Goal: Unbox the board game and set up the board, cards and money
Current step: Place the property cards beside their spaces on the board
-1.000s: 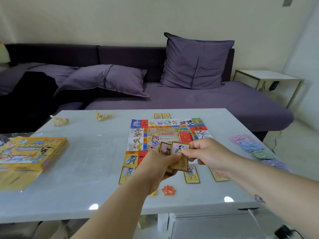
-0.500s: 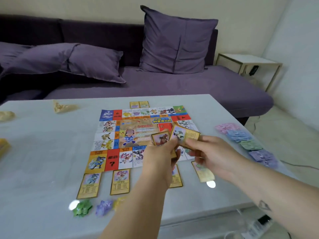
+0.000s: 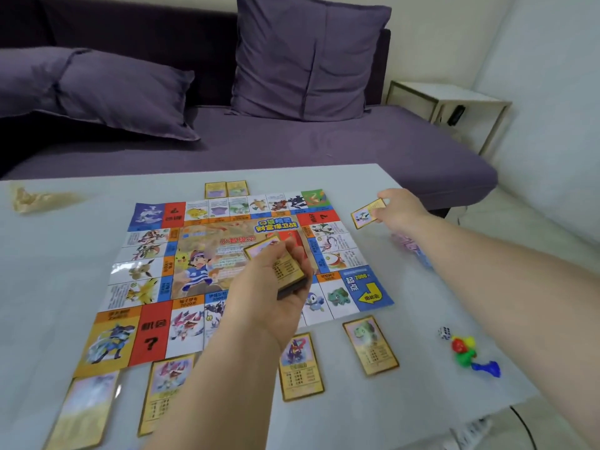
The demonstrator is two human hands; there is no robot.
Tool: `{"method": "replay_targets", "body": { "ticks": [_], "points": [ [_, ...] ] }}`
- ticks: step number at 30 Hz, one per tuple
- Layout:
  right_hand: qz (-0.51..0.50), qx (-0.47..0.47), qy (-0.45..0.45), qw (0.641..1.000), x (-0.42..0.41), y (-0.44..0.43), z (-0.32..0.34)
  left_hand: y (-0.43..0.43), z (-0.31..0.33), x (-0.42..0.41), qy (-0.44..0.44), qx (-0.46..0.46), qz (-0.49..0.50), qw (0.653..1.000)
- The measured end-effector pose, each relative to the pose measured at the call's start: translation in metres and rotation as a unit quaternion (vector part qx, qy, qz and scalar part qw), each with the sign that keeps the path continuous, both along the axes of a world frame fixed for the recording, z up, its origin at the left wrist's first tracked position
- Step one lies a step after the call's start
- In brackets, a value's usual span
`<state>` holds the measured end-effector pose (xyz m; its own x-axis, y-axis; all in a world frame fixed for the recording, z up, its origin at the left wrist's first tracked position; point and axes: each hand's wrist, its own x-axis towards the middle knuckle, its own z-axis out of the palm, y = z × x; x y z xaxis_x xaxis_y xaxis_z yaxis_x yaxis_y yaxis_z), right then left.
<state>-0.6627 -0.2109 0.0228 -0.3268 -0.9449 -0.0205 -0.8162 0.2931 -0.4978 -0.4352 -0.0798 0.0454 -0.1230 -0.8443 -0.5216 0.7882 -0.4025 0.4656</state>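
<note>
From the head view, my left hand (image 3: pixel 269 297) is curled round a small stack of gold-bordered paper cards (image 3: pixel 288 271), held above the middle of the colourful fold-out paper board (image 3: pixel 207 254), which lies flat on the glossy white table (image 3: pixel 58 264). My right hand (image 3: pixel 402 207) pinches a single gold-bordered card (image 3: pixel 368 213) by its short end, out past the board's far right corner and close over the table. These cards look light, thin and a little slick, so I judge the stack is best gripped by its long edges with the thumb on top, and each card peeled off by one end. On this shiny table a card will likely slide if I drop it rather than lay it flat. The board looks like thin creased paper that could shift at a nudge. Four cards (image 3: pixel 300 365) already lie along the near edge and two cards (image 3: pixel 226 189) at the far edge. My right forearm hides most of the pastel paper money (image 3: pixel 409 245), so I cannot count the piles. The near-left card is blurred and cut off by the frame. A die (image 3: pixel 444 331) and bright plastic pawns (image 3: pixel 467 354) sit near the right edge.
</note>
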Motion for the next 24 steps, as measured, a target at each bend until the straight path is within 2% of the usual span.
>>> {"method": "replay_targets", "body": {
  "ticks": [2, 5, 12, 15, 18, 21, 24],
  "points": [
    [0.0, 0.018, 0.012, 1.0, 0.0, -0.006, -0.003, -0.004, -0.002, -0.001, -0.004, -0.002, 0.001, 1.0],
    [-0.003, 0.048, 0.074, 0.996, 0.001, -0.01, -0.009, -0.007, -0.005, -0.002, -0.006, -0.001, 0.005, 1.0],
    [-0.009, 0.059, 0.191, 0.98, 0.005, -0.003, -0.02, -0.008, -0.009, -0.005, -0.012, -0.003, 0.003, 1.0],
    [0.01, 0.02, 0.263, 0.964, 0.005, 0.001, -0.018, -0.006, -0.008, -0.006, -0.007, -0.007, 0.0, 1.0],
    [0.079, -0.04, 0.264, 0.961, 0.003, 0.004, -0.016, -0.005, -0.008, -0.005, -0.01, -0.006, 0.01, 1.0],
    [0.193, -0.007, 0.281, 0.94, 0.005, 0.014, -0.017, -0.005, -0.008, -0.003, -0.011, -0.006, 0.019, 1.0],
    [0.247, 0.022, 0.301, 0.921, 0.008, 0.025, -0.021, -0.005, -0.009, -0.002, -0.005, -0.003, 0.026, 1.0]
  ]
}}
